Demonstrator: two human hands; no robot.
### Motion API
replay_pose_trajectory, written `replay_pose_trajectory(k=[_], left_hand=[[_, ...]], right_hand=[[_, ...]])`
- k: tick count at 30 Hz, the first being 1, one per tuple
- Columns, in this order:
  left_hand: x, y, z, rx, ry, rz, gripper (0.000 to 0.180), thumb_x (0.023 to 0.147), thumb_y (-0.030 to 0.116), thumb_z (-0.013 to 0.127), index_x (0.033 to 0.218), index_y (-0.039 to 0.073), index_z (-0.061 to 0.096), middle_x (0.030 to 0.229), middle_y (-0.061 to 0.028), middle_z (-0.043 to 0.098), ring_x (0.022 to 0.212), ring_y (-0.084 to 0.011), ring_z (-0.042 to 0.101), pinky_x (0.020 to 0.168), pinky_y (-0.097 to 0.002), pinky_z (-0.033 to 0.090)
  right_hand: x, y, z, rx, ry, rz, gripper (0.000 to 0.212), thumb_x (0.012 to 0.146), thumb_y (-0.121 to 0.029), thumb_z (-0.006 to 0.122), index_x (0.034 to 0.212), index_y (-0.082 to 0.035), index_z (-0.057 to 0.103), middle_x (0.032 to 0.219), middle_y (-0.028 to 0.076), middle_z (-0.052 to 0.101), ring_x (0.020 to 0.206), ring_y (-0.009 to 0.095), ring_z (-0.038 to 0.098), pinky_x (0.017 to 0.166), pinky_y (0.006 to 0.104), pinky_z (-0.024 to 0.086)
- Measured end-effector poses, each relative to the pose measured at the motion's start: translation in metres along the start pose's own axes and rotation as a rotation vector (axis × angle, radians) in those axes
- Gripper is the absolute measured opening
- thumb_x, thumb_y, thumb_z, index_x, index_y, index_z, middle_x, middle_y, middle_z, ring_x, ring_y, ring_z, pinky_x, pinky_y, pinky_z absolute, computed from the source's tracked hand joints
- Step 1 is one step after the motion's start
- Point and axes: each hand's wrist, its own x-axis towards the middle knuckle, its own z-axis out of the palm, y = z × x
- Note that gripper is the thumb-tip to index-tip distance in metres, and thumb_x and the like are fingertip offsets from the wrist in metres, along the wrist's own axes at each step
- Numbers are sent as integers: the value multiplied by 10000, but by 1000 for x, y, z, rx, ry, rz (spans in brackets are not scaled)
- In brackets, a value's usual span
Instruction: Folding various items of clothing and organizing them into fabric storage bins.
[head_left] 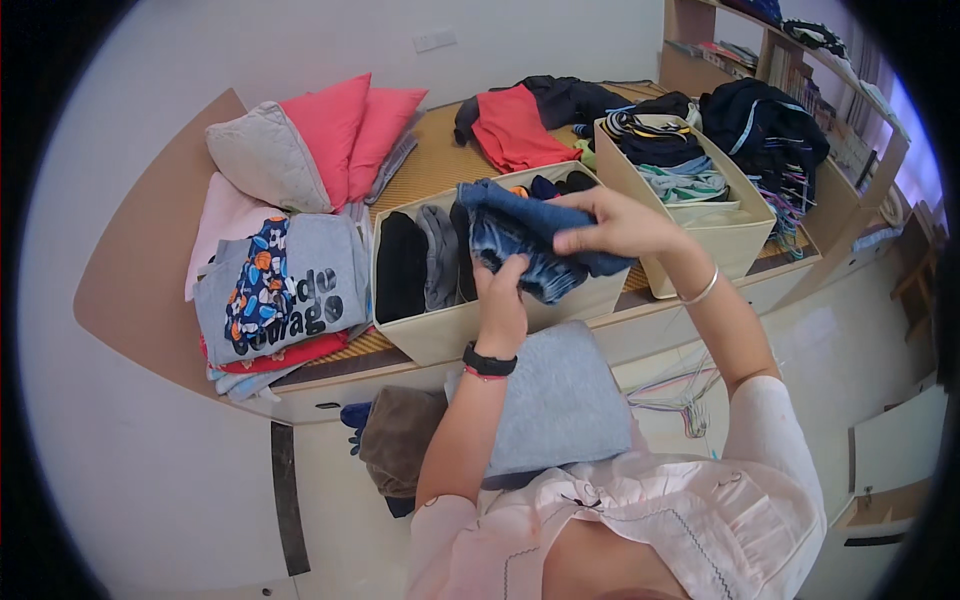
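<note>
Both my hands grip a folded pair of blue jeans [530,235] above a cream fabric storage box [440,335]. My left hand [500,300] pinches its lower left side, thumb on the front. On the upper right, my right hand [615,225] wraps round the denim, thumb over the near face. Inside the box stand rolled or folded clothes: a black one [402,265] at the left end and a grey one [437,258] beside it. Several more dark pieces and an orange bit show behind the jeans, which hide the box's middle.
A second cream box [705,245] with folded clothes stands to the right, by a dark clothes heap [765,130]. Folded shirts [300,290] and pink pillows [385,125] lie left. Nearer me are a grey folded garment [550,400], a brown one [400,440] and hangers [685,395] on the floor.
</note>
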Motion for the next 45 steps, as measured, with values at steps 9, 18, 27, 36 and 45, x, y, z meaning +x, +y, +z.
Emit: replay_pose_trajectory(k=[9, 18, 27, 36, 45], left_hand=[[8, 131, -85, -50, 218, 6, 281, 670, 101, 505, 924, 19, 591, 917, -70, 616, 845, -214, 597, 796, -355, 490], [-31, 141, -180, 28, 323, -275, 354, 703, 61, 481, 1029, -13, 599, 1018, -105, 643, 920, -246, 618, 848, -369, 492], [-48, 133, -189, 62, 401, -299, 312, 736, 71, 538, 1034, 9, 605, 1003, -89, 650, 922, -248, 621, 844, -377, 500], [-54, 158, -190, 215, 322, -269, 375, 811, 88, 571, 1174, -2, 543, 1144, -128, 591, 1050, -239, 573, 907, -369, 460], [-55, 195, -161, 26, 361, -175, 362, 852, 172, 526, 1158, -20, 544, 1136, -156, 605, 1012, -274, 602, 893, -411, 487]], right_hand=[[-43, 23, -96, 449, 789, 159, 355, 876, -207, 597, 1154, 11, 557, 993, 54, 629, 859, 133, 611, 770, 262, 495], [-67, 134, -79, 394, 559, 397, 346, 818, -82, 633, 1146, -2, 558, 1041, 77, 613, 952, 165, 599, 840, 305, 482], [-29, 62, 34, -865, 557, -63, 512, 691, -294, 724, 1083, -15, 549, 963, 172, 583, 957, 337, 557, 833, 408, 459], [-22, 57, 0, -724, 423, 364, 452, 669, -204, 635, 1069, -3, 567, 866, 209, 622, 837, 332, 615, 749, 398, 493], [-62, 25, -95, -525, 918, 257, 479, 699, -276, 616, 1087, 5, 594, 946, 192, 651, 852, 284, 639, 773, 351, 490]])
